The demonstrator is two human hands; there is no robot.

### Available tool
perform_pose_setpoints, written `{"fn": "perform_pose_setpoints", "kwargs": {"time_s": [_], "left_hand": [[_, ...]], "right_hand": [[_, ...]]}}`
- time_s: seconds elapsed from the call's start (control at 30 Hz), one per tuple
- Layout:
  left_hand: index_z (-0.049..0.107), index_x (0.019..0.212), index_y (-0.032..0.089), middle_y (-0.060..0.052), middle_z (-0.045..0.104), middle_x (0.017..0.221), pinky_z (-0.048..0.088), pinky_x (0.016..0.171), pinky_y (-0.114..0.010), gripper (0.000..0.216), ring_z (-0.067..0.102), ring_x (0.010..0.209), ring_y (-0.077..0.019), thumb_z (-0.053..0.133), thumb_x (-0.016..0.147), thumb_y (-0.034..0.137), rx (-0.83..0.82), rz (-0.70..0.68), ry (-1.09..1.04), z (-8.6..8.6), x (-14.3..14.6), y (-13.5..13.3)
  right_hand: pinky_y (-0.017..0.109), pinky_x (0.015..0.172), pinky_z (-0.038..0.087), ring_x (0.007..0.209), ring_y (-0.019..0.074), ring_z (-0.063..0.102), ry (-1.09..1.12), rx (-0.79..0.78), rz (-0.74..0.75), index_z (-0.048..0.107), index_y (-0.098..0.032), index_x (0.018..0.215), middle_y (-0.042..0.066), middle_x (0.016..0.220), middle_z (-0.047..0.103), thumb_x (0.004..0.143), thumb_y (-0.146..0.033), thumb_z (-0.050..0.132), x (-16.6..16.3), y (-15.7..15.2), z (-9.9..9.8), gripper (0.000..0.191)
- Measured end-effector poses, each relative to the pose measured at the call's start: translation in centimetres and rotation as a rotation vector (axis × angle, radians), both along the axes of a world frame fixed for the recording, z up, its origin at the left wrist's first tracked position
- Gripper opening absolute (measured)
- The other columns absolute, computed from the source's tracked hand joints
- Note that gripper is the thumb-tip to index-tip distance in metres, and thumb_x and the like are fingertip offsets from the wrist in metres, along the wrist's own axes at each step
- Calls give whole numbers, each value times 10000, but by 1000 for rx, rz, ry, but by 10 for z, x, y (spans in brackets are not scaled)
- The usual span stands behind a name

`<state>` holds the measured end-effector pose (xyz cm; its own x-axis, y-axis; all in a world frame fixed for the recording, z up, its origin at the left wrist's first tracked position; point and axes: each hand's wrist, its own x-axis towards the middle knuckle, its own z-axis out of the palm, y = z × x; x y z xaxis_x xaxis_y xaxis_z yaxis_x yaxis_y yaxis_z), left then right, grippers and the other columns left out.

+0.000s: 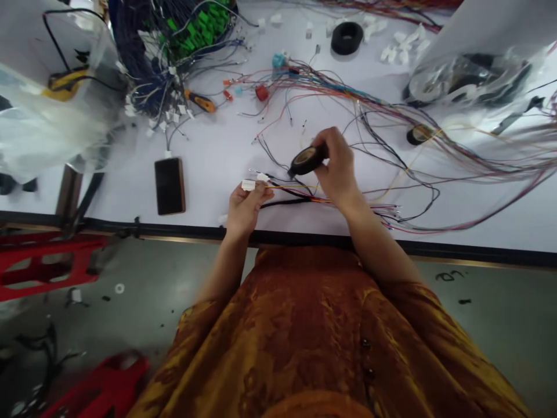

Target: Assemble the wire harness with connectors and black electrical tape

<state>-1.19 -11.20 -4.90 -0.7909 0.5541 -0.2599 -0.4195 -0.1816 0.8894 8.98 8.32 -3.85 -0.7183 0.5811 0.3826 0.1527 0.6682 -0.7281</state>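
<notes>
My left hand is closed on a white connector with thin wires running out of it to the right. My right hand grips a roll of black tape, tilted above the table, its loose end hanging at the left. Under the roll, a wire harness partly wrapped in black passes between my hands. A second white connector lies just above my left fingers. Bare wire ends fan out to the right of my right wrist.
A phone lies at the left, an orange-black screwdriver beyond it. Behind are a blue wire bundle with green connectors, another tape roll and a red connector. Long wires stretch right. The table's dark edge runs before me.
</notes>
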Motion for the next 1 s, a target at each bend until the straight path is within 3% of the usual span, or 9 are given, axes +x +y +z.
{"fn": "perform_pose_setpoints", "kwargs": {"time_s": [0.23, 0.37, 0.5, 0.6, 0.67, 0.77, 0.83, 0.9, 1.0], "left_hand": [[706, 861, 170, 29, 635, 701, 480, 541, -168, 209, 584, 599, -52, 851, 766, 288, -37, -32, 108, -3, -5, -2], [677, 817, 174, 59, 550, 563, 326, 381, -178, 226, 488, 442, -49, 841, 788, 327, -75, -37, 151, -7, -8, -1], [641, 766, 174, 88, 473, 495, 193, 316, -190, 252, 337, 324, -17, 828, 808, 338, -88, -55, 161, -6, -13, 1], [677, 810, 170, 63, 546, 535, 242, 317, -167, 233, 389, 340, -21, 822, 812, 353, -119, -88, 128, -1, -17, 0], [698, 845, 178, 27, 645, 636, 374, 371, -160, 241, 516, 419, -49, 828, 799, 374, -132, -110, 145, 5, -16, -2], [722, 865, 194, -9, 729, 818, 538, 558, -203, 198, 652, 625, -96, 824, 800, 350, -138, -92, 302, 16, -11, -6], [745, 872, 199, -20, 741, 870, 554, 663, -221, 114, 667, 730, -110, 799, 826, 287, -158, -92, 465, 24, -6, -10], [764, 884, 207, -28, 750, 908, 541, 732, -227, 47, 666, 808, -119, 775, 842, 228, -180, -123, 624, 31, -3, -12], [776, 883, 226, -18, 744, 871, 518, 704, -220, 38, 649, 790, -118, 767, 847, 216, -208, -161, 754, 35, -2, -14]], "right_hand": [[393, 860, 501, 930, 214, 548, -86, -17, 221, 568, -230, 1071, 80, 1070, 573, 931, -114, 474, -38, -30, 2, 204], [394, 892, 493, 968, 210, 552, -71, 14, 271, 592, -219, 1052, 87, 1106, 568, 944, -95, 438, -27, -40, 8, 225], [423, 937, 491, 1030, 228, 569, -3, 205, 389, 645, -229, 992, 92, 1106, 621, 1002, -179, 431, 7, -65, 0, 220], [402, 879, 518, 961, 214, 601, -44, 334, 664, 668, -220, 957, 82, 1065, 676, 1015, -187, 429, 32, -86, -8, 248], [372, 852, 528, 933, 195, 617, -55, 252, 780, 662, -203, 977, 74, 1032, 694, 1011, -179, 438, 39, -91, -7, 227], [306, 749, 508, 797, 149, 595, -8, -100, 585, 625, -196, 1024, 39, 900, 672, 1027, -239, 427, 30, -75, 9, 202], [275, 671, 458, 711, 129, 544, -13, -263, 425, 607, -203, 999, 12, 822, 628, 1027, -288, 447, 17, -58, 21, 184], [264, 652, 424, 702, 126, 523, -70, -290, 449, 598, -204, 936, 0, 797, 602, 973, -317, 572, 7, -47, 28, 122], [278, 681, 413, 755, 143, 535, -195, -159, 498, 577, -199, 866, 15, 865, 601, 865, -242, 704, 2, -49, 24, 134]]}}
